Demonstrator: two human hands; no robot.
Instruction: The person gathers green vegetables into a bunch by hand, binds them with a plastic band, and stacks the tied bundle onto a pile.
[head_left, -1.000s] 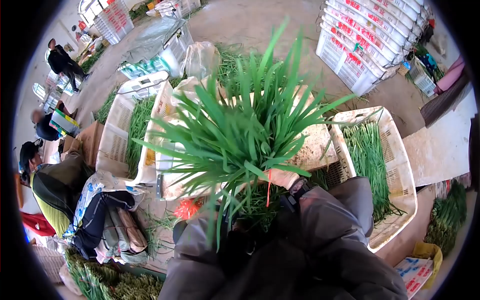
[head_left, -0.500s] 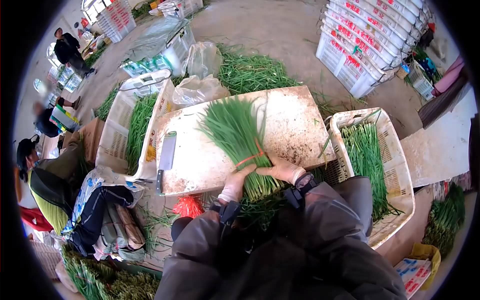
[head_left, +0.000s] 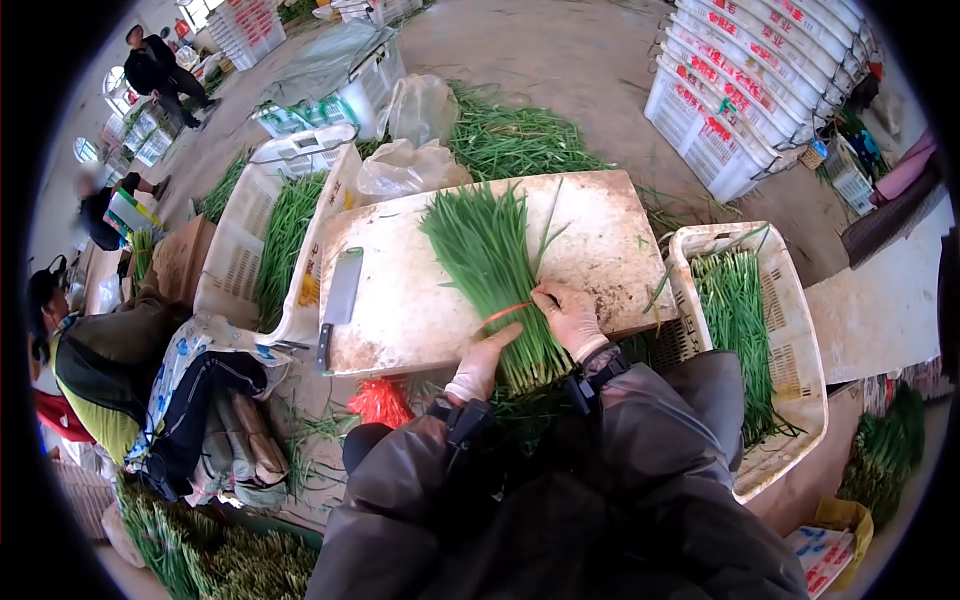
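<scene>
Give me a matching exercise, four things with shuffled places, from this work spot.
1. Knife
2. Red band
3. Left hand
4. Tallest crate stack

A. Around the green bundle
B. On the floor, beyond the board, to the right
C. Against the bundle's left side
D. Lying at the board's left end

Pairs: 1-D, 2-A, 3-C, 4-B

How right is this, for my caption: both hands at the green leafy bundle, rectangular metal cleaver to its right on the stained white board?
Wrong side: in the head view, the metal cleaver lies on the stained white board, left of the green leafy bundle. Left hand and right hand are at it.
</scene>
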